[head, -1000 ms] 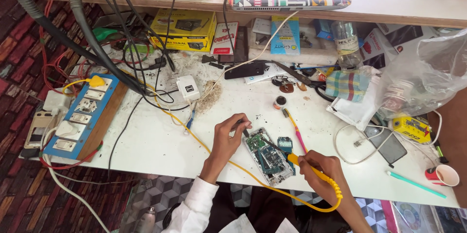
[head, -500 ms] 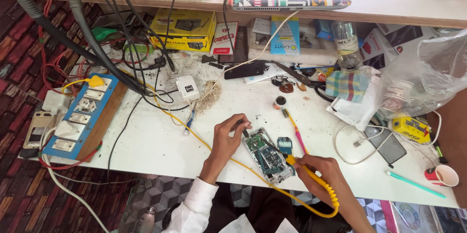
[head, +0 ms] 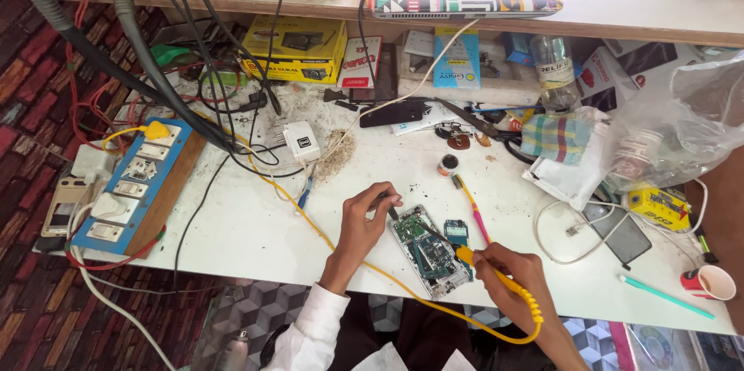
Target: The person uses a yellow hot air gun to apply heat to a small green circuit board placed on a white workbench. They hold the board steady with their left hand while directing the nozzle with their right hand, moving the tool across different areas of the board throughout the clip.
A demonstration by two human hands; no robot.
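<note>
Solder work sits near the tabletop's front edge: my right hand (head: 511,274) closes around the yellow soldering iron (head: 496,274), tip on the opened phone board (head: 425,251), while my left hand (head: 366,220) pinches tweezers (head: 390,208) to steady it.

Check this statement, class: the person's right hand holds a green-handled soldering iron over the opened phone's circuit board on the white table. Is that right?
Not quite. The head view shows the soldering iron in the right hand has a yellow handle, not green. The rest holds: its tip is over the opened phone's circuit board on the white table.
</note>
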